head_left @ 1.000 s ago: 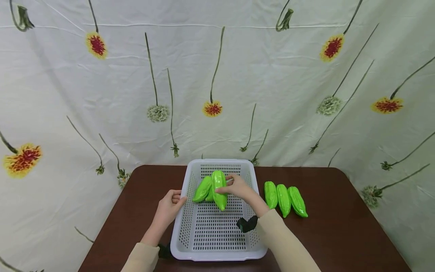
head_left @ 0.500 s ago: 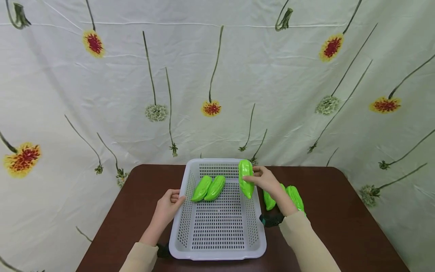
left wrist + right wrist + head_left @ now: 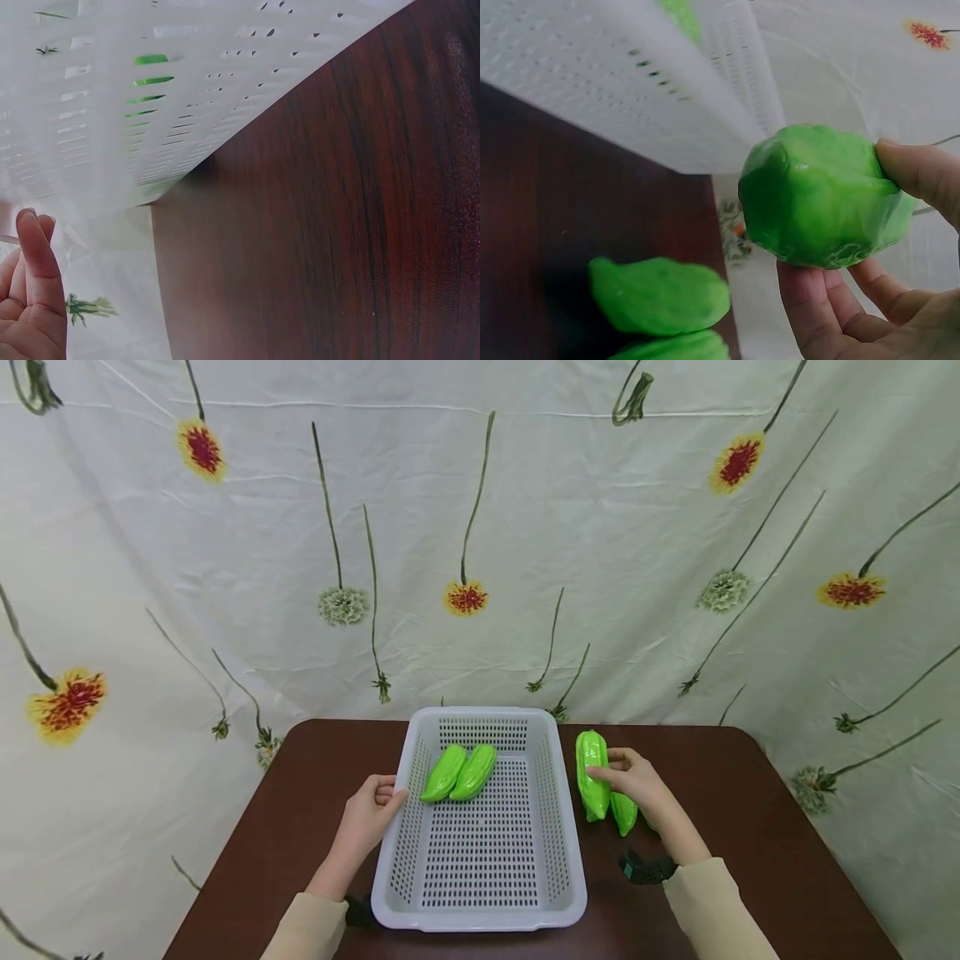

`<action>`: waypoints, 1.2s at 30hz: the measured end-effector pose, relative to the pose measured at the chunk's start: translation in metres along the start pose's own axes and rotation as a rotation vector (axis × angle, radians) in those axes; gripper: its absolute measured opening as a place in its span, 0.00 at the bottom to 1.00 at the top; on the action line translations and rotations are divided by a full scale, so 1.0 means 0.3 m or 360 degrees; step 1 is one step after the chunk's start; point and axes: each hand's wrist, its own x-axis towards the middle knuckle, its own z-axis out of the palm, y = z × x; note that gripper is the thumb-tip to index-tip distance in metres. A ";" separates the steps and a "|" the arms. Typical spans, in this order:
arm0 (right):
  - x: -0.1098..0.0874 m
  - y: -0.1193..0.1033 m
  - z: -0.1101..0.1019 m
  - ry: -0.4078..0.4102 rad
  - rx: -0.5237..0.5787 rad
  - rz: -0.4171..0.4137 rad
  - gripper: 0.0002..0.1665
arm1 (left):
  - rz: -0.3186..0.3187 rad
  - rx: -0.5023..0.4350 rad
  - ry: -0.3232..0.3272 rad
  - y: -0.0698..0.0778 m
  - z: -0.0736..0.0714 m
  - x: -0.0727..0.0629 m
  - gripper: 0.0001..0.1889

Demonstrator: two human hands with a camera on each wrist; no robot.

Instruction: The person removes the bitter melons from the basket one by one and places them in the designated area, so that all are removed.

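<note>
My right hand [image 3: 636, 783] holds a glossy green bitter melon [image 3: 591, 753] upright, just right of the white basket [image 3: 480, 922]. In the right wrist view the thumb lies on one side of this melon [image 3: 817, 199] and the fingers on the other. Behind and below it, more bitter melons [image 3: 624, 814] lie on the table; two show in the right wrist view, partly cut off. My left hand [image 3: 366, 817] grips the basket's left rim, thumb on the rim and fingers curled outside. Two melons [image 3: 472, 772] lie side by side inside, toward the far left.
The slotted plastic basket stands on a dark brown wooden table [image 3: 750, 860]. A pale cloth [image 3: 405, 527] printed with flowers hangs right behind the table's far edge.
My right hand has carried the melon from above the basket's left side, over the right rim, to above the melons on the table. The left hand has stayed on the rim.
</note>
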 end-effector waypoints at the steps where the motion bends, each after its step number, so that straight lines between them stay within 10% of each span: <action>1: -0.003 0.016 -0.003 0.0002 -0.0019 0.0001 0.45 | -0.0001 -0.0001 0.0000 0.002 -0.001 0.000 0.20; 36: -0.113 0.294 0.066 -0.0012 -0.0157 0.0204 0.41 | -0.0011 -0.0015 -0.0022 0.012 -0.013 -0.004 0.20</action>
